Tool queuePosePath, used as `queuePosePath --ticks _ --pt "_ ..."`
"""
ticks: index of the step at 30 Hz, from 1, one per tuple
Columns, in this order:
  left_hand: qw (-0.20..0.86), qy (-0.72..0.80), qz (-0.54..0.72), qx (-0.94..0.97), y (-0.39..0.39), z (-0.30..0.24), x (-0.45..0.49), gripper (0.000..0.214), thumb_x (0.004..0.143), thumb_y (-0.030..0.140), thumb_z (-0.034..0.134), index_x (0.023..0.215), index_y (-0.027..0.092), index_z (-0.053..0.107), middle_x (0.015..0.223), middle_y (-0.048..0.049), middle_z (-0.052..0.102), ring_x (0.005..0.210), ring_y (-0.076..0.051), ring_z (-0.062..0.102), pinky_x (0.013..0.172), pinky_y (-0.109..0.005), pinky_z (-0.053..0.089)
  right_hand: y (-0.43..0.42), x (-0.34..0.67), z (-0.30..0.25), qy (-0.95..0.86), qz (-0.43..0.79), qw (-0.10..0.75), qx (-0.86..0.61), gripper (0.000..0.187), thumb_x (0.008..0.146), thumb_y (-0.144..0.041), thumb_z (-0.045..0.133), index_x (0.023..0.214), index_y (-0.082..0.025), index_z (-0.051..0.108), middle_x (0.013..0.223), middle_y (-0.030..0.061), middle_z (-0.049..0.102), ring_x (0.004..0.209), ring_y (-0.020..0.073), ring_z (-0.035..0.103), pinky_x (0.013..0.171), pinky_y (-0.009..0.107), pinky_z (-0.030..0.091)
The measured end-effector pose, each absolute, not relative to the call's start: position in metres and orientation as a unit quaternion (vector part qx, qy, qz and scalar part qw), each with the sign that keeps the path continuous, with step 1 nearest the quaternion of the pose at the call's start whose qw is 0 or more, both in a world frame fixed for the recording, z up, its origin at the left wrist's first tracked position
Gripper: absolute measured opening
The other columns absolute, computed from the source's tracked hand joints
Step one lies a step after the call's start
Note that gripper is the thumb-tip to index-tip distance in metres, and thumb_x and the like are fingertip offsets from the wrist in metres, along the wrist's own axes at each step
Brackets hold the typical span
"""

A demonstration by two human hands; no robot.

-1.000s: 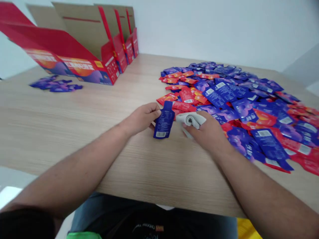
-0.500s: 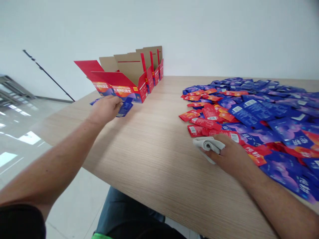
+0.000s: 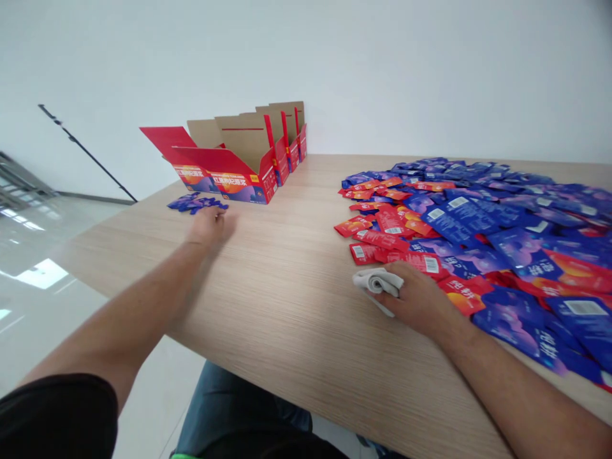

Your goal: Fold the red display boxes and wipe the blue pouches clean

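Note:
My left hand (image 3: 210,226) rests on the wooden tabletop just in front of a small pile of blue sachets (image 3: 196,203), and no sachet shows in it. My right hand (image 3: 418,301) sits at the near edge of a large spread of blue and red sachets (image 3: 459,220). It grips a folded grey cloth (image 3: 377,284), whose end pokes out past the fingers. Red sachets lie close beyond the cloth.
Several open red-and-cardboard cartons (image 3: 229,162) stand in a row along the far left of the light wood table (image 3: 282,287). A white wall rises behind it. Shiny floor tiles show past the table's left edge.
The blue sachet has left my left hand, which has drawn slightly back from the small pile. My right hand still grips the cloth, and the view has stayed turned left.

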State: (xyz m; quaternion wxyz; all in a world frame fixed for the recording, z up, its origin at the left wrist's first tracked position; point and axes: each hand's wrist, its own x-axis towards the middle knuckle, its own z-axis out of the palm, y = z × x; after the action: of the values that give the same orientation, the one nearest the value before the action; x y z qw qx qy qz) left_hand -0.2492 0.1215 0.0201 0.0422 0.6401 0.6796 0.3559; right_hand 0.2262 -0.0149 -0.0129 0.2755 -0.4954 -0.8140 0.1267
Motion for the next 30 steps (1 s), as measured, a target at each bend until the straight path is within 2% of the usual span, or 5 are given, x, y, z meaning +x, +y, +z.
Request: queuePosePath --ticks 6,11,19,24,30 --pt "0.141 0.611 0.266 0.732 0.103 0.007 -0.146 0.025 0.08 0.032 0.063 0.101 0.02 0.069 0.096 -0.0068 0.073 0.084 -0.022 0.061 0.08 -0.032 0.044 -0.026 0.215 -0.006 -0.845 0.181 0.256 -0.434 0.016 0.08 -0.021 0.07 0.095 -0.02 0.065 0.093 0.006 0.066 0.088 0.0232 0.062 0.076 0.035 0.05" --pt "0.215 0.49 0.204 0.82 0.083 0.011 -0.046 0.036 0.089 0.037 0.054 0.114 0.016 0.068 0.108 -0.0105 0.073 0.093 -0.022 0.066 0.084 -0.031 0.047 -0.035 0.207 -0.004 -0.882 0.224 0.193 -0.366 0.02 0.078 -0.017 0.073 0.096 -0.018 0.065 0.096 0.0052 0.064 0.094 0.0212 0.06 0.08 0.031 0.047" --pt "0.171 0.435 0.217 0.857 0.084 0.016 0.05 0.024 0.085 0.024 0.055 0.102 0.015 0.071 0.091 -0.0052 0.073 0.079 -0.016 0.064 0.073 -0.026 0.048 -0.037 0.205 -0.002 -0.889 0.201 0.182 -0.37 0.018 0.082 -0.024 0.073 0.097 -0.018 0.065 0.096 0.0037 0.063 0.092 0.0196 0.06 0.079 0.029 0.047" --pt "0.188 0.401 0.217 0.87 0.08 0.017 0.081 0.024 0.085 0.022 0.056 0.104 0.016 0.07 0.094 -0.0049 0.073 0.08 -0.016 0.064 0.075 -0.026 0.05 -0.037 0.204 -0.002 -0.891 0.188 0.178 -0.373 0.021 0.082 -0.026 0.073 0.099 -0.018 0.065 0.097 0.0042 0.062 0.092 0.0198 0.061 0.08 0.029 0.048" --pt "0.226 0.34 0.207 0.889 0.065 0.024 0.095 0.026 0.084 0.022 0.056 0.106 0.016 0.069 0.099 -0.0044 0.073 0.083 -0.016 0.065 0.075 -0.027 0.05 -0.039 0.203 0.001 -0.892 0.17 0.165 -0.385 0.02 0.084 -0.034 0.071 0.096 -0.02 0.063 0.098 0.0051 0.063 0.089 0.0209 0.061 0.075 0.03 0.048"
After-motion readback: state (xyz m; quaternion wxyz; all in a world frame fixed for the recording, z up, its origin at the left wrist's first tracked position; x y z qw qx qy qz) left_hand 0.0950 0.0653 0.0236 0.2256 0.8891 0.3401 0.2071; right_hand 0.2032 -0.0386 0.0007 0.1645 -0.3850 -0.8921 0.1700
